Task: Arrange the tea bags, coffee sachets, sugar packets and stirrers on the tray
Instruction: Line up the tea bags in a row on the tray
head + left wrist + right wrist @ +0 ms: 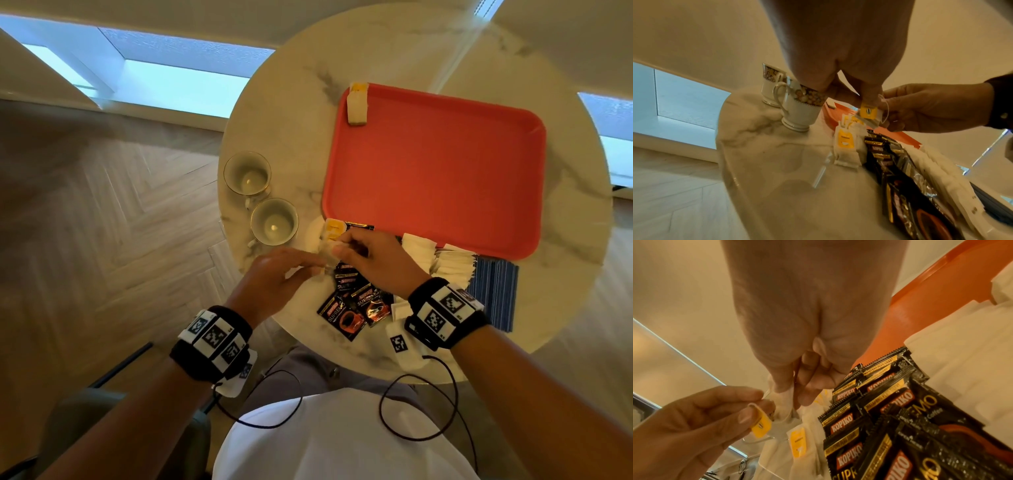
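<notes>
Both hands hold one tea bag just above the table's near left. My left hand (317,262) (865,99) pinches its yellow tag (868,112) (761,425). My right hand (337,248) (789,391) pinches the white bag (784,400) and its string. Below them lie more tea bags (333,229) (844,146), black coffee sachets (356,301) (879,418) and white sugar packets (442,260). The red tray (435,164) carries a single tea bag (358,104) in its far left corner.
Two gold-rimmed cups (247,173) (274,221) stand left of the tray on the round marble table (294,102). A blue striped bundle (496,291) lies right of the sugar packets. A clear plastic strip (819,175) rests near the tea bags.
</notes>
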`<state>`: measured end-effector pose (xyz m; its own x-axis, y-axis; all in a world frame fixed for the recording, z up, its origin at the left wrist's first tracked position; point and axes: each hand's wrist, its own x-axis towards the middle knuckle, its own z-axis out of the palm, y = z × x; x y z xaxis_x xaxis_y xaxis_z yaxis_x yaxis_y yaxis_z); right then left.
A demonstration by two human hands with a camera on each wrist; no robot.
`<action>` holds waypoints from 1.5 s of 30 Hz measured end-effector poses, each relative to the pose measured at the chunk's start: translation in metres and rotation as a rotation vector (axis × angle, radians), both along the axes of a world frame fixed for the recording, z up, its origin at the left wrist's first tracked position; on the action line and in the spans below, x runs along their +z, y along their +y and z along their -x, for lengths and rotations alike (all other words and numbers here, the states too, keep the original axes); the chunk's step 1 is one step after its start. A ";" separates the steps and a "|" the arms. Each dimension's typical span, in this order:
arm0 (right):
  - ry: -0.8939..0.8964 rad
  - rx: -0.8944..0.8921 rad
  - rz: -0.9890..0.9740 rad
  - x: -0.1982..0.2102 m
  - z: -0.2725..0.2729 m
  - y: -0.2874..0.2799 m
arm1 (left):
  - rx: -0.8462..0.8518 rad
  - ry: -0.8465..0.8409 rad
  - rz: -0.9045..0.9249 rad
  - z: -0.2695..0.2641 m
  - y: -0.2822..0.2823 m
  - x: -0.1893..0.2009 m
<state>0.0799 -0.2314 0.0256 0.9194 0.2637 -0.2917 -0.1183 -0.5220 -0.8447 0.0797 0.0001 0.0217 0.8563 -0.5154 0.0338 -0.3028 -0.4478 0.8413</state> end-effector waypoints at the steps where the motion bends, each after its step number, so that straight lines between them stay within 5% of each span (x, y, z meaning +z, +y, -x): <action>1: 0.010 0.029 -0.002 0.001 0.000 0.001 | 0.024 0.010 0.022 -0.002 -0.002 0.000; 16: 0.016 0.053 -0.002 0.002 0.005 0.008 | 0.232 0.012 0.174 0.004 -0.022 -0.016; 25: 0.020 -0.041 0.018 0.003 -0.001 -0.005 | 0.230 0.145 -0.267 0.016 -0.018 -0.049; 35: 0.022 -0.022 0.025 -0.003 0.001 -0.010 | 0.201 0.244 -0.362 0.016 -0.019 -0.040; 45: -0.010 -0.062 0.026 0.008 -0.023 -0.035 | 0.096 -0.138 -0.172 0.007 -0.024 -0.002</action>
